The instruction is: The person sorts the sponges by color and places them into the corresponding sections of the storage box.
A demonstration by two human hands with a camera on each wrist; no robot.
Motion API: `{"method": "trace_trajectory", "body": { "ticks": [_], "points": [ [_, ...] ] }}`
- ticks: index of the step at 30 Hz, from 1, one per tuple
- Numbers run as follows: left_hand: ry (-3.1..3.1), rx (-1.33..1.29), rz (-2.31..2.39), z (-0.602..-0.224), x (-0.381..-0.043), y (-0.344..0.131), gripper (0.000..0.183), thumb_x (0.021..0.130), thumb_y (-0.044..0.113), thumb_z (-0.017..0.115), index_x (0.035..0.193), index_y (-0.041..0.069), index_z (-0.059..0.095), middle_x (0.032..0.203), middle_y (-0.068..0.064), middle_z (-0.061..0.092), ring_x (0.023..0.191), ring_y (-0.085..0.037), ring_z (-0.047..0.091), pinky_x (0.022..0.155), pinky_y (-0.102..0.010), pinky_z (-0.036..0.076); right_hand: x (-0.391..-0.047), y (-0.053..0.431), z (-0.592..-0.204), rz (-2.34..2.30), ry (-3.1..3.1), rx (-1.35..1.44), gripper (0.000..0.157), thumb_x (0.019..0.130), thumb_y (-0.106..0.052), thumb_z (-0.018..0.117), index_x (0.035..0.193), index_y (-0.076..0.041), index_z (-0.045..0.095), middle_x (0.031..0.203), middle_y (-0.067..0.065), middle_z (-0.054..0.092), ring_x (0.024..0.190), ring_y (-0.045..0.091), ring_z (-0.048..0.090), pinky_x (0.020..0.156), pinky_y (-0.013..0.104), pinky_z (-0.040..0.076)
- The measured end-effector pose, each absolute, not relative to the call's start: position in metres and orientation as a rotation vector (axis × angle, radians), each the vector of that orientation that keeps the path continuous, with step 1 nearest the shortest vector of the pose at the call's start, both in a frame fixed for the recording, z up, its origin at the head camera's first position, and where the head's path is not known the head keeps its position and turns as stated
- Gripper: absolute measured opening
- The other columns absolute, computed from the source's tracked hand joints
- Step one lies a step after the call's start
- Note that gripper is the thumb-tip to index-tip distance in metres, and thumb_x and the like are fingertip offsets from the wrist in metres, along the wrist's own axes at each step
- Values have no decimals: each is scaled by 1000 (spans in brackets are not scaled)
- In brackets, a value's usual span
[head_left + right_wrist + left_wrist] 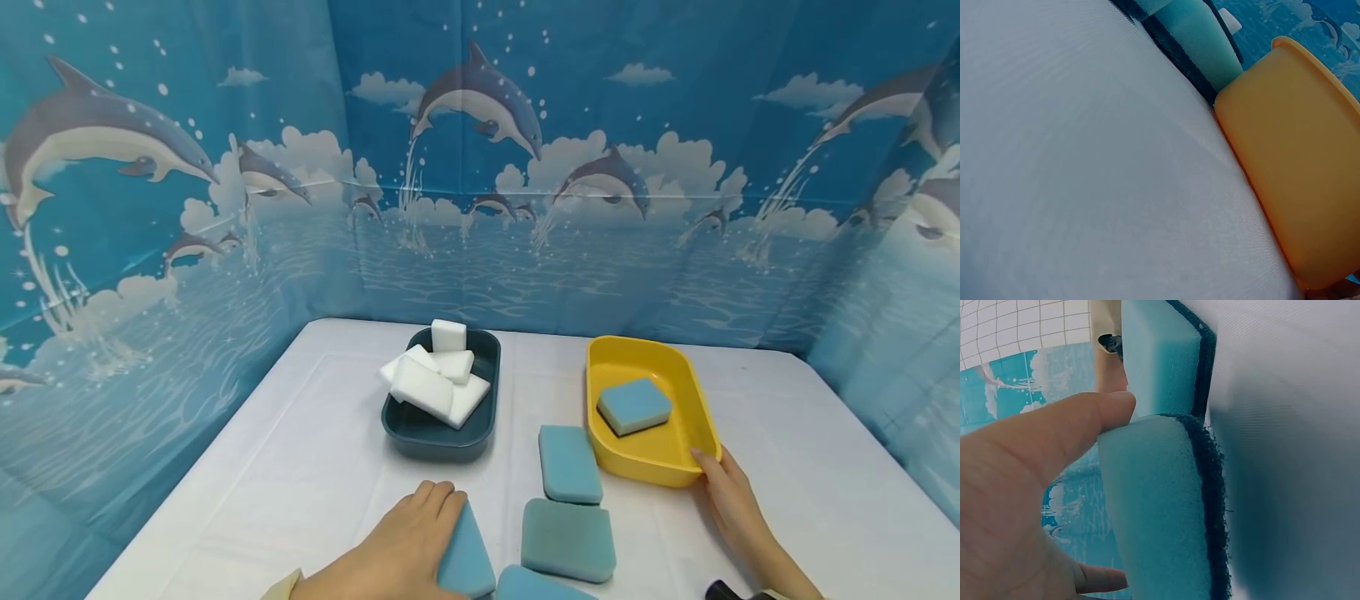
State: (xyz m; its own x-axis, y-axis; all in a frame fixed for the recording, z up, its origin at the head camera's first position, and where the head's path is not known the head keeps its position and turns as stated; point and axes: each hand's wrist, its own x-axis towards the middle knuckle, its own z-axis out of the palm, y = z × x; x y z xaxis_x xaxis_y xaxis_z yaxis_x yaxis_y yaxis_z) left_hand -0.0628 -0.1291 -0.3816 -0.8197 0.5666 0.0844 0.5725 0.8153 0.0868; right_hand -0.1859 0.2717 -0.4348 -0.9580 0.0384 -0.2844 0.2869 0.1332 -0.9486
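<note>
My left hand grips a light-blue sponge near the table's front edge. In the left wrist view, the thumb lies at one end of this sponge, whose dark scouring layer faces the table; the other fingertips are mostly hidden. My right hand holds the near right corner of a yellow plastic tub, thumb over the rim. Inside the tub sits one blue sponge, dark side down. The right wrist view shows the tub's outer wall but little of the hand.
Between the hands lie more sponges: one against the tub, a greener one nearer, another at the bottom edge. A dark teal tub with several white sponge blocks stands at the back left. A dolphin-print curtain surrounds the white table.
</note>
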Motion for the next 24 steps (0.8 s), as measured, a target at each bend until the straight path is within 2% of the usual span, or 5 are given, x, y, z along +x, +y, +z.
{"method": "trace_trajectory", "body": {
  "ticks": [9,17,24],
  "points": [
    [-2993,-933,-177,-375,-65,-130,101,67,79,57,131,2,43,124,-10,50,107,-17,45,89,-34,48,-186,270,-435,-1904,2223,324,69,100,-42,26,150,-13,-14,159,7,-12,147,27,1,121,43,7],
    [-3018,-905,-208,-367,-67,-128,96,68,68,66,133,2,41,127,-10,48,112,-18,45,93,-38,48,-185,271,-437,-1900,2242,314,70,100,-43,28,151,-13,-11,160,9,-8,146,23,7,121,41,9],
    [-2993,-882,-219,-363,-68,-125,92,66,63,68,132,3,42,126,-7,48,113,-18,45,94,-38,47,-185,272,-436,-1908,2217,311,70,100,-43,28,150,-14,-11,160,8,-9,145,19,7,122,39,8]
  ]
}}
